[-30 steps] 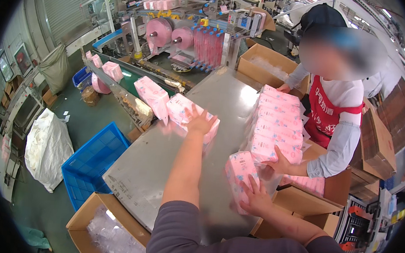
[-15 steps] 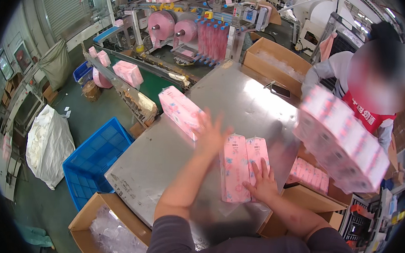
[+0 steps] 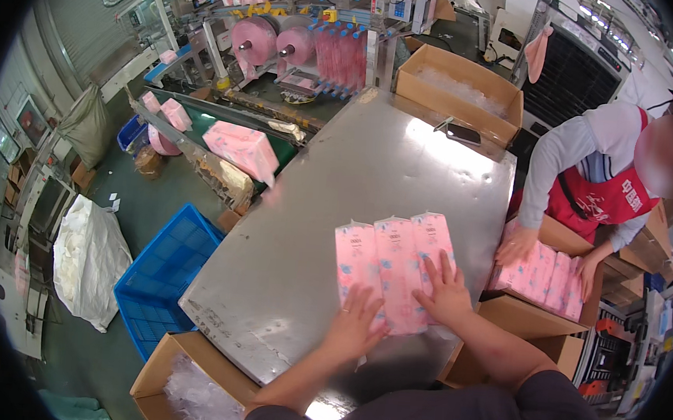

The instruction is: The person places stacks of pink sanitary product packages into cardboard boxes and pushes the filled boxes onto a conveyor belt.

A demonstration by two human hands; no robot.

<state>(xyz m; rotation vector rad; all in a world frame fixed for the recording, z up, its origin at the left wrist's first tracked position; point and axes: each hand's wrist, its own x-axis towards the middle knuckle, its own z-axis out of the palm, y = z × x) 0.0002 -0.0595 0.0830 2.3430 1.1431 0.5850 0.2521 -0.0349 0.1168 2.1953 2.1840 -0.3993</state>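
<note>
Three pink tissue packs with a blue pattern stand side by side on the metal table [image 3: 295, 246]. My left hand [image 3: 356, 321] rests with its fingers spread on the near end of the left tissue pack [image 3: 356, 262]. Between the other two sits the middle tissue pack [image 3: 400, 273]. My right hand [image 3: 444, 292] lies with fingers apart against the right tissue pack [image 3: 433, 236]. Neither hand is closed round a pack. More pink tissue packs [image 3: 241, 150] come down the green conveyor [image 3: 206, 123] at the table's left edge.
Across the right side a co-worker in a red apron [image 3: 595, 201] presses packs into a cardboard box [image 3: 558, 225]. An open carton [image 3: 528, 321] stands nearer me. A blue crate [image 3: 135, 297] and a carton of clear plastic bags [image 3: 167, 346] are at left. A phone [image 3: 463, 133] lies at the far edge.
My left hand has come back toward me and a third pack now stands left of the other two. The co-worker has lowered a row of packs into the box. More packs have advanced on the conveyor.
</note>
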